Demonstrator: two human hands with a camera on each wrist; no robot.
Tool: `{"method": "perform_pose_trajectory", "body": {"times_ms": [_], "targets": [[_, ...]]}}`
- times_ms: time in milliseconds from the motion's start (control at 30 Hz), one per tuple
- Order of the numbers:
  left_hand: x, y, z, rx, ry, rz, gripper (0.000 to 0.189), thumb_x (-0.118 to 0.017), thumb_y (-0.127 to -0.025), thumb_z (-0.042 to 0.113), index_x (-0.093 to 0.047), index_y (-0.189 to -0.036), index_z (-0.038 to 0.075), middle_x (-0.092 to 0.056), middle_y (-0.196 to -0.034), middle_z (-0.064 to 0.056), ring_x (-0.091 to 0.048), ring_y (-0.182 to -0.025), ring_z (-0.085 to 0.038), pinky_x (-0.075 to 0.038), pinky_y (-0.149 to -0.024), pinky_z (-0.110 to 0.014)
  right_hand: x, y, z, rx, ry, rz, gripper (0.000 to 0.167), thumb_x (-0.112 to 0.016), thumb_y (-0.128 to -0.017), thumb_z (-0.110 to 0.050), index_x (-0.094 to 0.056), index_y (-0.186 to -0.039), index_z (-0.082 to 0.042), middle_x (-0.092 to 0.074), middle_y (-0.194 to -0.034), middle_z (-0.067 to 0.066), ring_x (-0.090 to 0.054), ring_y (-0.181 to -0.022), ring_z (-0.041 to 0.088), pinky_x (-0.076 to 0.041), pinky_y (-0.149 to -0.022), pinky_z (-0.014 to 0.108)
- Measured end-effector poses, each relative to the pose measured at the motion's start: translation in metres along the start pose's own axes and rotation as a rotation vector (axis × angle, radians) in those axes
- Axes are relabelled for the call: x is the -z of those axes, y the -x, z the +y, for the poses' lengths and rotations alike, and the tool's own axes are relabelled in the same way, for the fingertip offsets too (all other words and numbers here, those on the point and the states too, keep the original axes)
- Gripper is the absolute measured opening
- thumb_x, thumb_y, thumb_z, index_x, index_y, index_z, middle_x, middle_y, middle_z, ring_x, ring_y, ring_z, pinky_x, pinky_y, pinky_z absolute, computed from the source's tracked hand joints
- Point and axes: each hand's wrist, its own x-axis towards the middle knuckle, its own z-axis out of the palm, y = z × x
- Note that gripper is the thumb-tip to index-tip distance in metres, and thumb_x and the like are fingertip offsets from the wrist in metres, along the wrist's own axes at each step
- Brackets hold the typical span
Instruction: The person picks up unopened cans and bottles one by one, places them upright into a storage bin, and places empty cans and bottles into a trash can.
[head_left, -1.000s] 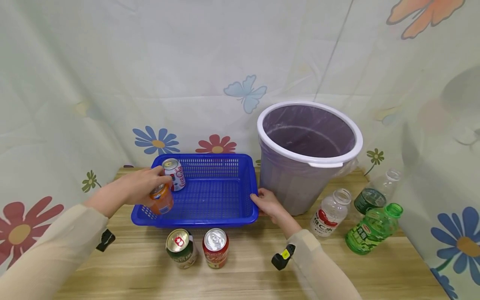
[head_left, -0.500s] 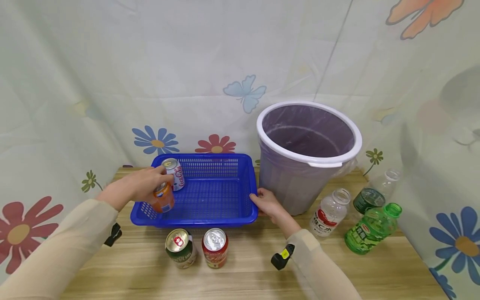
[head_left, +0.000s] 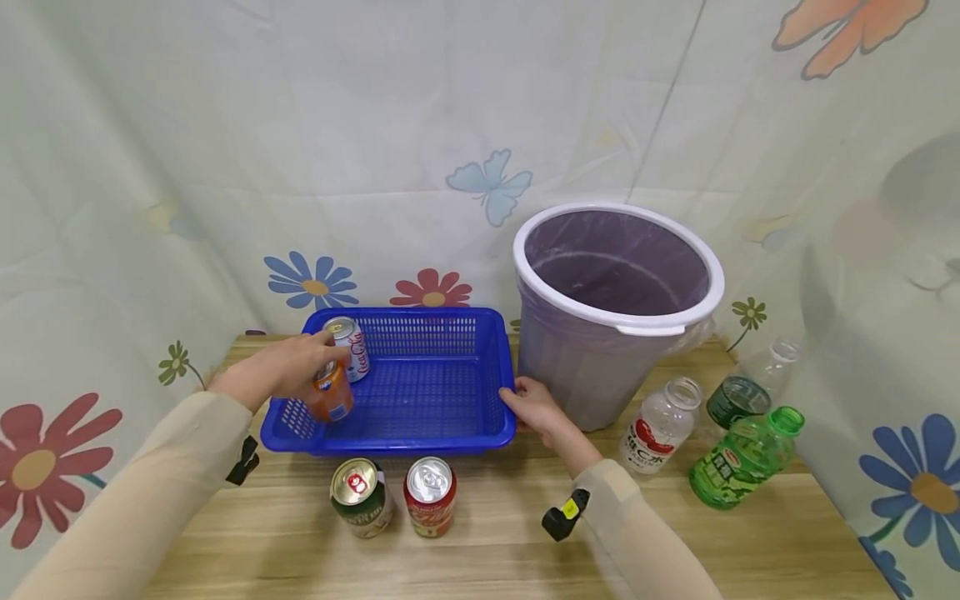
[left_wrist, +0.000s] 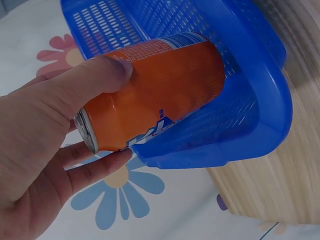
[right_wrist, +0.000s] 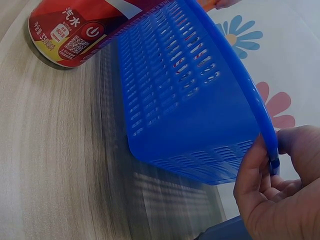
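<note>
My left hand (head_left: pixel 288 368) grips an orange soda can (head_left: pixel 330 396) near its top, with the can inside the left end of a blue plastic basket (head_left: pixel 442 437). In the left wrist view the thumb lies along one side of the orange can (left_wrist: pixel 170 80) and fingers reach round the other. A white Coca-Cola can (head_left: pixel 354 350) stands in the basket's back left corner, just behind the orange one. At the basket's right end my right hand (head_left: pixel 538 407) pinches the rim. The right wrist view shows thumb and fingers around that blue rim (right_wrist: pixel 250 92).
A green can (head_left: pixel 362 498) and a red can (head_left: pixel 431 497) stand before the basket. Right of it is a lined grey bin (head_left: pixel 570 375) with a white rim. Further right stand a clear bottle (head_left: pixel 660 425), a dark-labelled bottle (head_left: pixel 742 396) and a green bottle (head_left: pixel 750 458).
My left hand has shifted slightly to the right with the orange can, its forearm swinging the same way. My right hand and the basket have not visibly moved.
</note>
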Motion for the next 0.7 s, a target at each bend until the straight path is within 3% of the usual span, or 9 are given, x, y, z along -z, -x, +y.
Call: {"method": "perform_pose_trajectory", "body": {"times_ms": [700], "targets": [[-0.018,-0.018,-0.013,0.112,0.046,-0.038,0.050,-0.079,-0.067,0.009,-0.058,-0.112,0.016,-0.051,-0.108,-0.017,-0.058,-0.091,-0.033,-0.054,-0.076,-0.046,-0.001,0.000,0.001,0.014,-0.001,0.006,0.024,-0.051,-0.091,-0.016,-0.051,-0.107,0.002,-0.062,-0.099,0.021,-0.065,-0.076,0.022,-0.057,-0.064,0.034]]}}
